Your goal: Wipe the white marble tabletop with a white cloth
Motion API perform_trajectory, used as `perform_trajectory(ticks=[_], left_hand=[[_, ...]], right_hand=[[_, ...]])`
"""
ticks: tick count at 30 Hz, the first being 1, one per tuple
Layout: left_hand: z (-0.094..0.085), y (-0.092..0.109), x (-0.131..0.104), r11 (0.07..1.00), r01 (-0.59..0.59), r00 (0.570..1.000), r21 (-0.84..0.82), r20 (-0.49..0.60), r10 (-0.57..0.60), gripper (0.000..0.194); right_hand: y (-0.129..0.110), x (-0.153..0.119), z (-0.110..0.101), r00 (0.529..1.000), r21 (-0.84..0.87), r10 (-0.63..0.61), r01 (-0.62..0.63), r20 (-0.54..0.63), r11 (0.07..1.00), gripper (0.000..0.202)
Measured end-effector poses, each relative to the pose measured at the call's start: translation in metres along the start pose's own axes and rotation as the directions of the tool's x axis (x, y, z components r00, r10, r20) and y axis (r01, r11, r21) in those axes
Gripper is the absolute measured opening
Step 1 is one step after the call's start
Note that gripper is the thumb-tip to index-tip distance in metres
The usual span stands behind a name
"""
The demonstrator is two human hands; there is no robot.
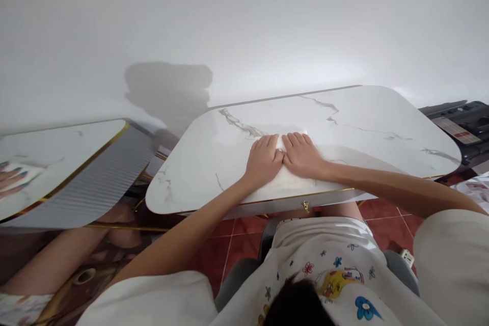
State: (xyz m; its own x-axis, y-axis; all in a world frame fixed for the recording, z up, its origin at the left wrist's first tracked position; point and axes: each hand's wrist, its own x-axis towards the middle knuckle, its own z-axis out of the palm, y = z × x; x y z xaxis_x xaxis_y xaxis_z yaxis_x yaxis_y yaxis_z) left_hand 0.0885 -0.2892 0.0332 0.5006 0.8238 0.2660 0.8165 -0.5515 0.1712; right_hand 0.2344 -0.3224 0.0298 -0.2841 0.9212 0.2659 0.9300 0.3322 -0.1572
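Observation:
A white cloth (286,181) lies on the marble-patterned tabletop (198,163), its pale colour nearly blending with the surface. My left hand (263,159) is curled over the cloth's left part, knuckles up. Close beside it, thumbs almost touching, my right hand (303,157) grips the cloth on the right. Both hands press down near the middle of the table, toward its front edge. The fingertips are partly hidden in the cloth.
At the left, another person's hand (10,179) rests on a white cloth on a second table (87,137). A small gold knob (305,206) is on my table's front. A black object (473,122) stands at the right. Behind is a white wall (267,20).

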Motion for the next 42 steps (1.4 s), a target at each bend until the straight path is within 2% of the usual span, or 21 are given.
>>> perform_trajectory(ticks=[3, 6, 9, 15, 18, 22, 28, 34, 42], left_hand=[[-0.006, 0.018, -0.027, 1.0, 0.016, 1.0, -0.004, -0.001, -0.016, 0.047], [-0.008, 0.036, -0.036, 0.999, 0.039, 0.999, -0.035, 0.026, -0.038, 0.046], [-0.004, 0.056, -0.03, 0.996, 0.029, 0.999, -0.079, 0.042, -0.026, 0.043], [0.009, 0.101, -0.005, 0.989, -0.049, 0.993, -0.136, 0.097, 0.063, 0.041], [0.014, 0.111, 0.01, 0.984, -0.083, 0.989, -0.155, 0.11, 0.101, 0.04], [0.02, 0.1, 0.038, 0.983, -0.103, 0.99, -0.149, 0.081, 0.116, 0.038], [0.032, 0.066, 0.095, 0.991, -0.029, 0.998, -0.127, 0.045, 0.035, 0.035], [0.045, 0.03, 0.151, 0.99, -0.022, 1.0, -0.141, 0.001, 0.023, 0.036], [0.061, -0.002, 0.215, 0.994, -0.046, 0.999, -0.094, -0.002, 0.046, 0.037]], right_hand=[[-0.008, -0.025, -0.003, 0.999, 0.011, -0.039, 0.04, -0.033, 0.999, 0.046], [-0.001, -0.042, -0.006, 0.997, 0.055, -0.048, 0.051, -0.053, 0.997, 0.046], [0.019, -0.055, -0.011, 0.998, 0.073, -0.038, 0.041, -0.047, 0.996, 0.048], [0.065, -0.086, -0.028, 0.999, 0.057, 0.042, -0.039, -0.035, 0.998, 0.052], [0.079, -0.087, -0.032, 0.995, 0.016, 0.09, -0.09, -0.028, 0.996, 0.052], [0.096, -0.058, -0.027, 0.994, -0.018, 0.104, -0.104, -0.022, 0.994, 0.05], [0.129, 0.014, -0.011, 0.997, 0.035, 0.078, -0.078, -0.012, 0.996, 0.049], [0.151, 0.076, 0.004, 0.996, 0.002, 0.079, -0.079, -0.042, 0.997, 0.049], [0.18, 0.137, 0.017, 0.991, -0.038, 0.114, -0.117, -0.069, 0.992, 0.05]])
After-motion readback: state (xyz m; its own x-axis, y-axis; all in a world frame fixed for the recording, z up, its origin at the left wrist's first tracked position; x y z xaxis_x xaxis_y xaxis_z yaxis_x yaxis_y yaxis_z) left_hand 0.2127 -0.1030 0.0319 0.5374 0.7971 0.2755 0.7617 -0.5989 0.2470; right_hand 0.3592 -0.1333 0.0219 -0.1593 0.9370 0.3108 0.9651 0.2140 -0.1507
